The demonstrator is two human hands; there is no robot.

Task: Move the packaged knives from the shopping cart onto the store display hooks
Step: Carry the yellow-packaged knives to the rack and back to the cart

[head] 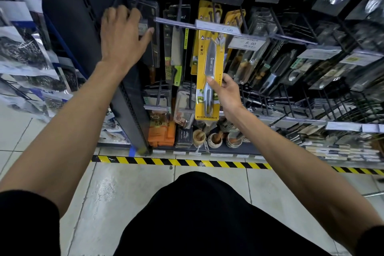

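My right hand grips a yellow packaged fruit knife by its lower half and holds it upright, its top edge at a display hook with a white price tag. More yellow knife packs hang behind it on that hook. My left hand reaches up to the left, fingers spread against a clear-fronted cleaver package hanging on the leftmost hook. Whether the fingers hold that pack I cannot tell. The shopping cart is out of view.
A green-handled knife pack hangs between my hands. Dark packaged utensils fill the hooks to the right. Mortars and orange boxes sit on the bottom shelf. Yellow-black hazard tape marks the tiled floor. Bagged goods hang at left.
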